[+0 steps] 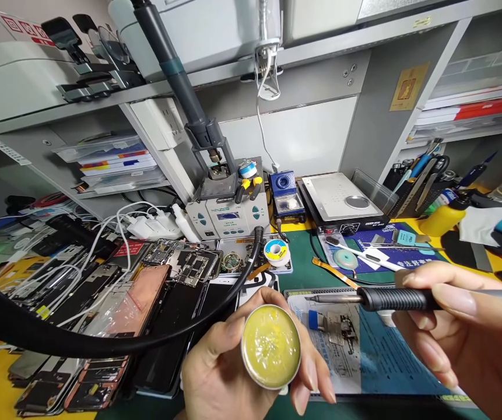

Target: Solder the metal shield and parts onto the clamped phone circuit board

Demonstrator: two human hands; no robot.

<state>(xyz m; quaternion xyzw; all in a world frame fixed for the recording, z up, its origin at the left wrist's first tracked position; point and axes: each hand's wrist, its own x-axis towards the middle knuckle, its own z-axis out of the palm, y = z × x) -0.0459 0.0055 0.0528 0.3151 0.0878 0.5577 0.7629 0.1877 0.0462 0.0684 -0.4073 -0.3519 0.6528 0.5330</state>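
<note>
From here I see the left hand (222, 370) curled around the yellow-filled tin (271, 347); beside it, the right hand (473, 332) pinches the soldering iron (397, 299).

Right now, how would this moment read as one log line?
left hand: holds open tin; right hand: holds iron; tip: apart from tin

The left grip (216, 361) is a bare human hand with slender fingers, a rounded thumb tip and short nails; the lower edge cuts it off near the wrist. The right grip (482, 338) is bare as well, with slim, tapering fingers, lightly creased joints and a broad, smooth thumbnail, its skin uncovered up to the right border.
</note>
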